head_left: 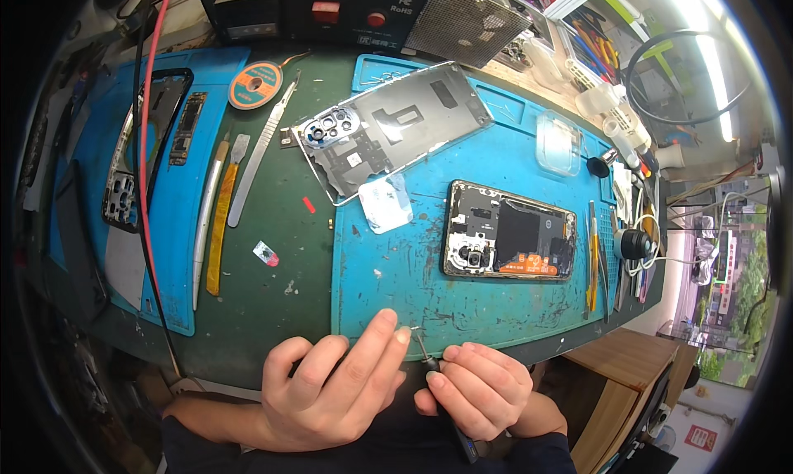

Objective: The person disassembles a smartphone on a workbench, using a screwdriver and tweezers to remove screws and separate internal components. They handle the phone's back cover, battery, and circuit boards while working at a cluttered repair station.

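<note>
My right hand [483,387] is closed around a small screwdriver [431,364] with a dark handle, its thin shaft pointing up and left. At the tip of the shaft sits a tiny light speck, too small to name. Beside that tip my left hand [339,383] has its fingers stretched out and partly spread; no held object shows in it. Beyond both hands, an opened phone [512,233] lies on the blue work mat [396,292], its inner parts and camera block exposed. A detached phone back panel [401,127] with a camera ring lies farther back.
A white pad [386,204] lies by the panel. To the left are tweezers [263,152], a yellow-handled blade [223,234], a wire spool [255,85] and a phone frame [136,160]. A clear box [558,143] and several tools stand right. A red cable [145,127] hangs in front.
</note>
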The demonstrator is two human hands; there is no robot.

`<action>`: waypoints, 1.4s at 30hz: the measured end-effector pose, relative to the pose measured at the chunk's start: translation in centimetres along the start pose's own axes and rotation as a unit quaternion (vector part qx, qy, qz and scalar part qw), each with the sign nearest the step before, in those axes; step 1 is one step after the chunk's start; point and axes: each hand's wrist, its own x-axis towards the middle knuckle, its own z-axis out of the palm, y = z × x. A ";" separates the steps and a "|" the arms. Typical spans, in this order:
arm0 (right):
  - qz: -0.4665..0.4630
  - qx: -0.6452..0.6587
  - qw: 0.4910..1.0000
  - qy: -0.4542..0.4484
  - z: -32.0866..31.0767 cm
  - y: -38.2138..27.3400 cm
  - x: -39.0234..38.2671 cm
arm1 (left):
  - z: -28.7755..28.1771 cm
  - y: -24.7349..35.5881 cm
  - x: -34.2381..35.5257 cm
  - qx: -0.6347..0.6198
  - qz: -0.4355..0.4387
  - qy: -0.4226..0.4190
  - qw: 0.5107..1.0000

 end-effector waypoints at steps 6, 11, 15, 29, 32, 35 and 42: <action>0.000 0.001 1.000 0.002 0.1 0.0 0.0 | 0.1 0.0 0.0 0.001 0.001 0.000 1.000; -0.001 0.002 1.000 0.005 0.1 0.0 0.0 | 0.0 -0.1 0.0 0.000 0.003 -0.001 1.000; -0.002 0.001 1.000 0.007 0.1 0.1 0.1 | 0.0 0.1 0.0 0.024 -0.016 -0.003 1.000; -0.001 0.004 1.000 0.008 0.1 0.1 0.2 | 0.1 0.1 0.0 0.023 -0.015 -0.004 1.000; 0.000 0.005 1.000 0.009 0.1 0.1 0.2 | 0.0 0.0 0.0 0.024 -0.011 -0.005 1.000; -0.008 0.002 1.000 0.004 0.0 0.2 0.3 | 0.1 0.1 0.0 0.022 -0.013 -0.004 1.000; -0.001 0.006 1.000 0.004 0.0 0.2 0.3 | 0.0 0.1 0.0 0.021 -0.015 -0.004 1.000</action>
